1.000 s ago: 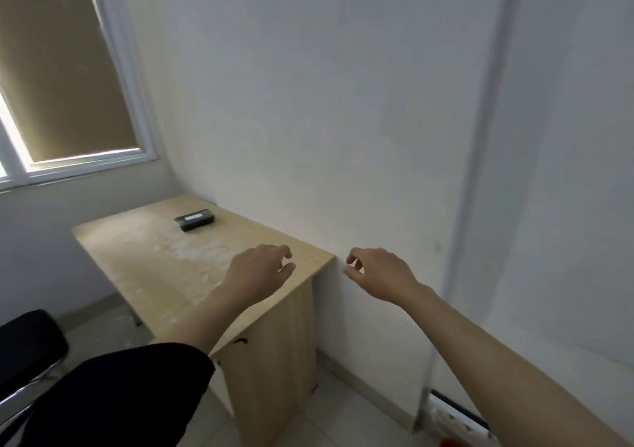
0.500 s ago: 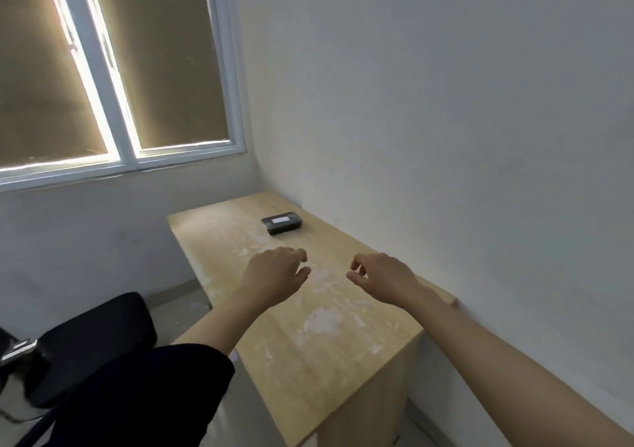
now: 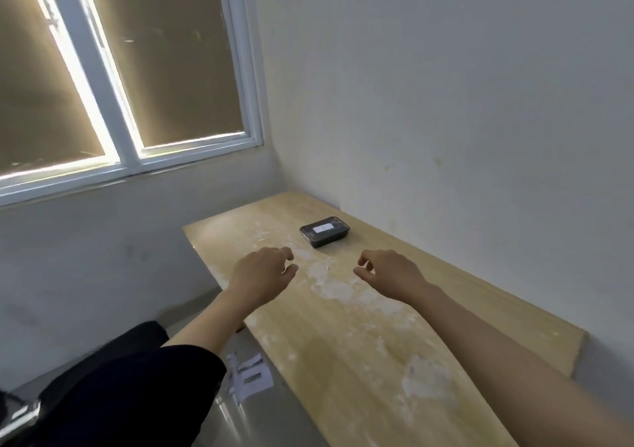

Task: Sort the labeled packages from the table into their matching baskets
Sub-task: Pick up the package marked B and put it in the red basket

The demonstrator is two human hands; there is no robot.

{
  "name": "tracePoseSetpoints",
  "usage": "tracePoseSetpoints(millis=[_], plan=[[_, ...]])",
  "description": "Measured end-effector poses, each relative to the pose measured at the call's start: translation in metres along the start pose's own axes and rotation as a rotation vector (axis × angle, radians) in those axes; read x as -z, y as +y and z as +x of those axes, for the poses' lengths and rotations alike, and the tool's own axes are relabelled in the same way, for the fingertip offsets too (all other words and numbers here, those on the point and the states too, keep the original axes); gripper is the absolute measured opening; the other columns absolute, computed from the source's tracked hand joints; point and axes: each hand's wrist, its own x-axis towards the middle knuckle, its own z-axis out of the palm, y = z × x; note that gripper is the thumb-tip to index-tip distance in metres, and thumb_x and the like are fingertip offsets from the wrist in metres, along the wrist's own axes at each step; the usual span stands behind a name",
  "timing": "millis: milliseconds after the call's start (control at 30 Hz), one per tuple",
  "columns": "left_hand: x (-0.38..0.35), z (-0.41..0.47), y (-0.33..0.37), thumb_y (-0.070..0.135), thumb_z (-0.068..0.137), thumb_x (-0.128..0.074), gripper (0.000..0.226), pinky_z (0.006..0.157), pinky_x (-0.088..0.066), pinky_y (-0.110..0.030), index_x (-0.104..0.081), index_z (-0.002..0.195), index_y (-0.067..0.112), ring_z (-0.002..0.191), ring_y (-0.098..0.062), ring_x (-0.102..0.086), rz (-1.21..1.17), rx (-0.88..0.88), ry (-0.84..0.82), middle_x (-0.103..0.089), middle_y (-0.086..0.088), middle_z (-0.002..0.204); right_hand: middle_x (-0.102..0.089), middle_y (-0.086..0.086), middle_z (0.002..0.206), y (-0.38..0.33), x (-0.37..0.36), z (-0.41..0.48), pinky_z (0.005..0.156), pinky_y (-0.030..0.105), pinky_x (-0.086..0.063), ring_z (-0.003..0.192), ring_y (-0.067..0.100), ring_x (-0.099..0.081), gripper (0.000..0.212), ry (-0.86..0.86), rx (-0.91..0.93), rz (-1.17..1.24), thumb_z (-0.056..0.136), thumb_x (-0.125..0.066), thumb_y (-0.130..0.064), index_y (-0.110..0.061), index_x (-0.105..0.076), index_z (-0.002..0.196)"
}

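Observation:
One black package with a white label on its lid lies on the far part of the light wooden table. My left hand hovers over the table's left side, short of the package, fingers loosely curled and holding nothing. My right hand hovers to the right of it at the same depth, fingers also curled and apart, empty. Both hands are a hand's length nearer than the package. No basket is in view.
The table stands along a white wall on its right, with a window beyond its far left corner. White paper pieces lie on the floor left of the table. A dark chair is at the lower left.
My view has swung to the right and closer, so the table now runs under both hands. The package appears nearer. Both hands stay empty and in the same curled pose.

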Motion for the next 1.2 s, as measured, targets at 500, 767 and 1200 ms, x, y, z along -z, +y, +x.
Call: tracePoseSetpoints(millis=[500, 767, 1200], plan=[[-0.121, 0.172, -0.135, 0.039, 0.094, -0.046, 0.037, 0.079, -0.049, -0.033, -0.053, 0.126, 0.023, 0.102, -0.019, -0.061, -0.207, -0.158, -0.170, -0.065, 0.002, 0.114, -0.065, 0.004, 0.116, -0.012, -0.100, 0.157, 0.084, 0.038, -0.052, 0.101, 0.022, -0.061, 0.037, -0.023, -0.386, 0.201, 0.093, -0.048, -0.042, -0.016, -0.060, 0.117], [-0.191, 0.273, -0.159, 0.034, 0.093, -0.050, 0.051, 0.088, -0.048, -0.036, -0.039, 0.140, 0.017, 0.115, -0.023, -0.056, -0.328, -0.163, -0.299, -0.053, -0.005, 0.134, -0.053, 0.007, 0.136, 0.003, -0.165, 0.237, 0.092, 0.037, -0.047, 0.117, 0.024, -0.054, 0.046, -0.158, -0.527, 0.290, 0.094, -0.045, -0.044, -0.016, -0.052, 0.129], [-0.301, 0.366, -0.157, 0.047, 0.086, -0.058, 0.088, 0.113, -0.026, -0.047, -0.006, 0.151, 0.017, 0.145, -0.031, -0.004, -0.444, -0.126, -0.457, 0.004, -0.009, 0.160, -0.032, 0.003, 0.154, 0.020, -0.240, 0.311, 0.110, 0.037, -0.034, 0.142, 0.021, -0.029, 0.052, -0.073, -0.771, 0.319, 0.098, -0.043, -0.038, -0.017, -0.035, 0.145]])
